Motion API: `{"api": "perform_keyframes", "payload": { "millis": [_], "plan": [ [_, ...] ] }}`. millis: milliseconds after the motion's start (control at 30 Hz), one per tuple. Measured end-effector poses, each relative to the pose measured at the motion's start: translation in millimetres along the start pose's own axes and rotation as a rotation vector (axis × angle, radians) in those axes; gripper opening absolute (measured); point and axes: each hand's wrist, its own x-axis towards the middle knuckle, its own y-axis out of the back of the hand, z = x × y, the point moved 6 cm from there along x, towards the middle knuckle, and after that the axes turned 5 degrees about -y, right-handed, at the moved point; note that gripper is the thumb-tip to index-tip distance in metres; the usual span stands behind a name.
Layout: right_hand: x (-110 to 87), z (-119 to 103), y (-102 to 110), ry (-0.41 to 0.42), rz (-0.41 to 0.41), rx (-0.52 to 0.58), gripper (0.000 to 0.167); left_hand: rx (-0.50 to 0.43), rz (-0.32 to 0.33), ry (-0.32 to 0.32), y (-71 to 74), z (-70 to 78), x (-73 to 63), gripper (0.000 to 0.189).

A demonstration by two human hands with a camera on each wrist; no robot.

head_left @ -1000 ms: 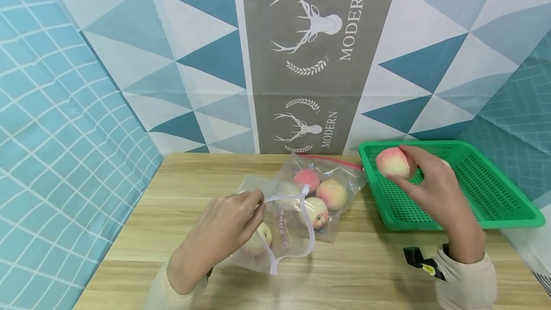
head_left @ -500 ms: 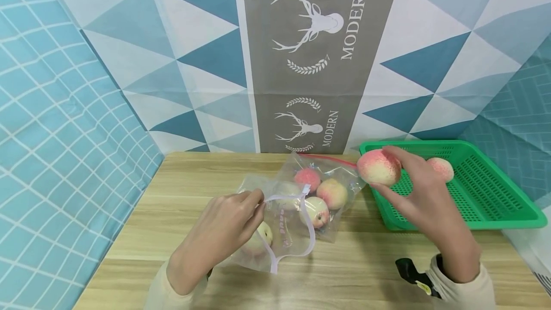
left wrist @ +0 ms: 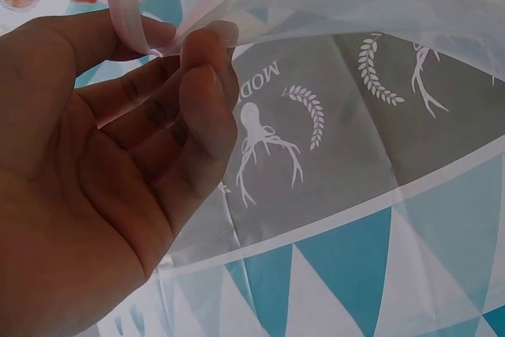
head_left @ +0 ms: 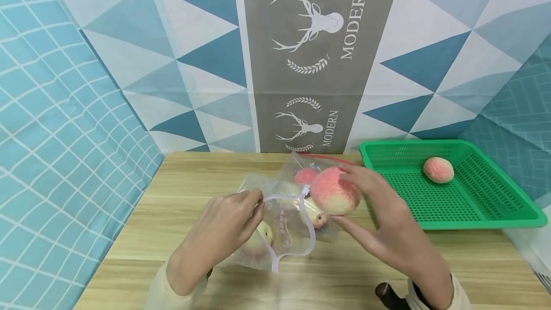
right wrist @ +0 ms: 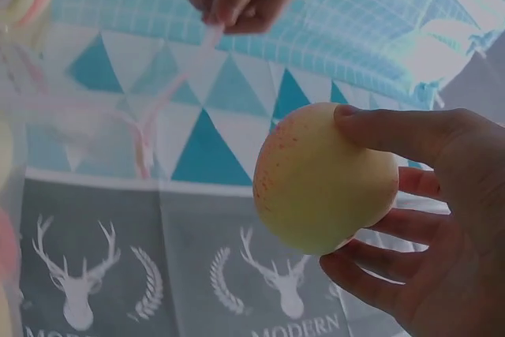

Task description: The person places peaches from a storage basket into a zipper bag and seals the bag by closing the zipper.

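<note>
My left hand pinches the rim of a clear zip bag between thumb and fingertips, and the bag's mouth gapes toward the right. A pale peach shows inside it, partly behind my fingers. My right hand grips a pink-and-cream peach by its right side, held in the air just right of the bag's mouth. In the right wrist view the thumb lies on top of that peach and the fingers are under it. The left wrist view shows the bag's rim between thumb and fingertips.
Behind the held peach lies a second clear bag with a red zip, holding several peaches, partly hidden. A green basket stands at the right with one peach in it. Patterned cloth hangs at the back of the wooden table.
My right hand has carried the peach leftward from over the green basket to beside the open bag's mouth. The peach left in the basket is now uncovered. My left hand has stayed put.
</note>
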Motion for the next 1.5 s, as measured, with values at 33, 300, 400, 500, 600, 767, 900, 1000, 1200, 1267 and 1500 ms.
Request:
{"api": "perform_keyframes", "payload": {
  "millis": [33,300,400,500,600,767,900,1000,1200,1267,1500],
  "plan": [
    [-0.6,-1.8,-4.6,0.004,-0.016,0.001,0.058,-0.002,-0.002,0.000,-0.3,0.1,-0.2,0.018],
    [-8.2,-12.5,-35.7,0.037,-0.141,0.021,0.047,0.001,0.018,-0.009,-0.7,0.6,-0.1,0.017],
    [-11.8,-15.9,-48.6,0.050,-0.198,0.017,0.048,0.005,0.021,-0.009,-0.5,0.9,0.3,0.017],
    [-15.5,-18.2,-62.6,0.070,-0.237,-0.016,0.059,0.008,0.014,-0.006,-0.8,1.2,0.4,0.017],
    [-19.4,-19.8,-77.9,0.109,-0.268,-0.116,0.065,0.012,0.006,-0.003,-1.0,1.2,0.6,0.017],
    [-24.6,-20.1,-101.6,0.181,-0.295,-0.293,0.058,0.033,-0.005,-0.017,-0.5,3.2,0.9,0.018],
    [-25.2,-14.7,-114.2,0.181,-0.260,-0.327,0.055,0.052,0.007,-0.039,1.1,5.2,1.5,0.018],
    [-25.6,-5.8,-123.8,0.161,-0.223,-0.380,0.052,0.056,0.028,-0.058,2.4,6.4,2.4,0.017],
    [-33.9,16.9,-144.1,0.096,-0.246,-0.472,0.043,0.082,0.047,-0.079,1.6,7.4,3.5,0.018],
    [-36.0,24.3,-147.2,0.057,-0.256,-0.466,0.045,0.093,0.047,-0.074,1.2,7.0,3.1,0.021],
    [-36.2,37.5,-146.8,0.019,-0.262,-0.432,0.039,0.124,0.045,-0.072,1.2,6.3,2.3,0.020]
  ]
}}
